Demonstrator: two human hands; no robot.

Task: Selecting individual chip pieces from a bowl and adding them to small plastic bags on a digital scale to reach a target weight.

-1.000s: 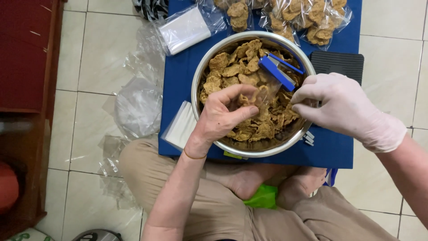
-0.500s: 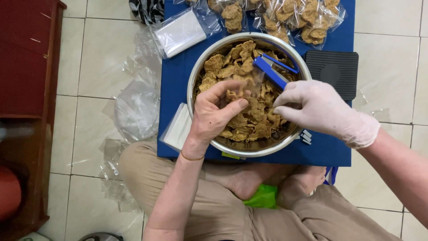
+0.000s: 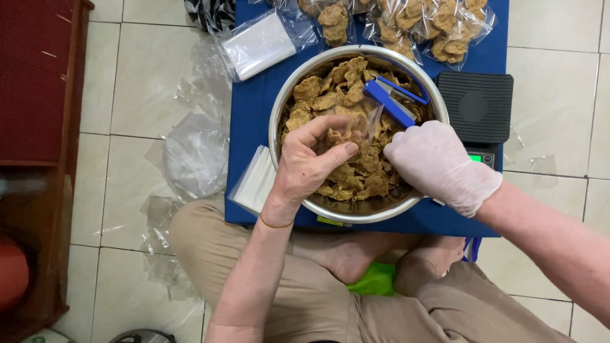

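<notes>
1. Left hand (image 3: 311, 162), bare, sits over the near-left part of the bowl (image 3: 279, 108). Fingers curled, thumb and fingertips pinched on the mouth of a clear bag (image 3: 363, 127), with a chip or two pressed under the fingers.
2. Right hand (image 3: 438, 165), in a white glove, is over the bowl's right half, fingers bent down into the chips (image 3: 346, 86). Fingertips hidden among the pieces; cannot tell whether they close on anything.
3. The bag lies between the two hands, on top of the chips, partly see-through, so its outline is hard to trace.
4. The bowl is steel, round, full of brown fried chips, and stands on a blue mat (image 3: 254, 108) on the tiled floor (image 3: 127, 89).
5. A blue sealer clip (image 3: 387, 101) rests on the chips at the far-right side, just beyond the gloved hand.
6. A black scale (image 3: 478, 105) stands just right of the bowl, touching or nearly touching its rim.
7. Filled bags (image 3: 406, 25) of chips lie at the mat's far edge.
8. A stack of empty bags (image 3: 260, 44) lies far-left; another stack (image 3: 256, 181) lies near-left, beside the bowl.
9. The person sits cross-legged, bare feet under the mat's near edge.
</notes>
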